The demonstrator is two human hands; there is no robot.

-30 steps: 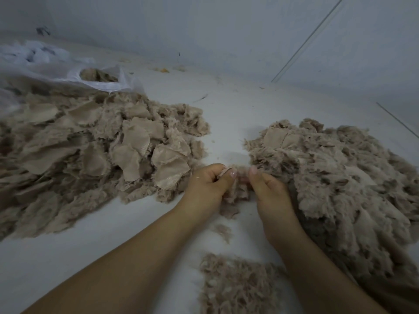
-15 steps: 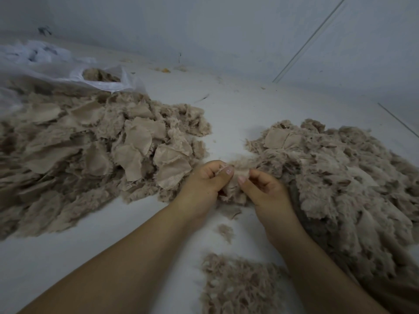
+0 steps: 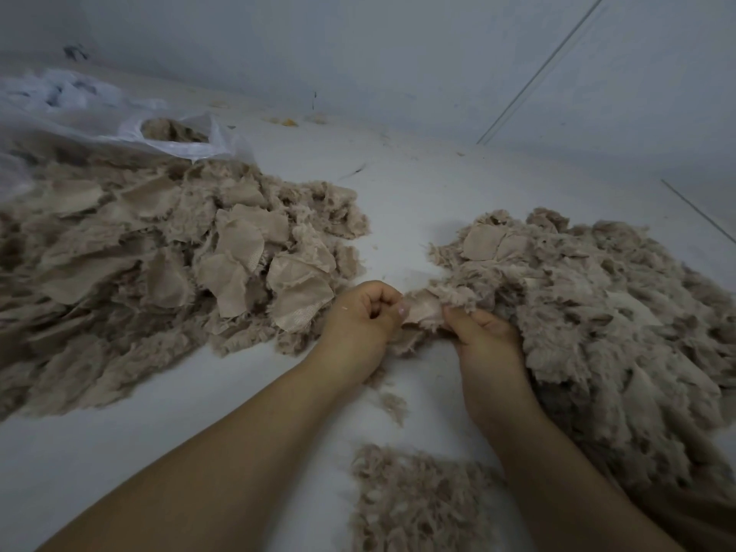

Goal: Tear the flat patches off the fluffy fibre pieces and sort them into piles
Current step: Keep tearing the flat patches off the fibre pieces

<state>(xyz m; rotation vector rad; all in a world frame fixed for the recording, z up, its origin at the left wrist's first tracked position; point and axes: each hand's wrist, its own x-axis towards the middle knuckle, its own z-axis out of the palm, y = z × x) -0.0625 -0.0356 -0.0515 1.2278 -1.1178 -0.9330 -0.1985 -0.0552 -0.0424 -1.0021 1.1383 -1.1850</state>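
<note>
Between my hands stretches one beige fibre piece [image 3: 426, 306], its flat patch side turned up. My left hand [image 3: 364, 312] pinches the patch's left edge with curled fingers. My right hand [image 3: 484, 332] grips the fluffy right part of the same piece, at the edge of the big fluffy pile [image 3: 597, 312] on the right. A wide pile of flat patches mixed with fluff [image 3: 179, 264] lies on the left. A small heap of loose fluff [image 3: 414, 500] sits near me, between my forearms.
A white plastic bag [image 3: 131, 121] holding more beige fibre lies at the back left. The white surface [image 3: 398, 193] runs back to a pale wall [image 3: 398, 53]. Small fluff scraps [image 3: 392, 404] lie under my wrists.
My hands have drawn apart a little, and the piece between them is now stretched out with its flat patch showing. The piles have not moved.
</note>
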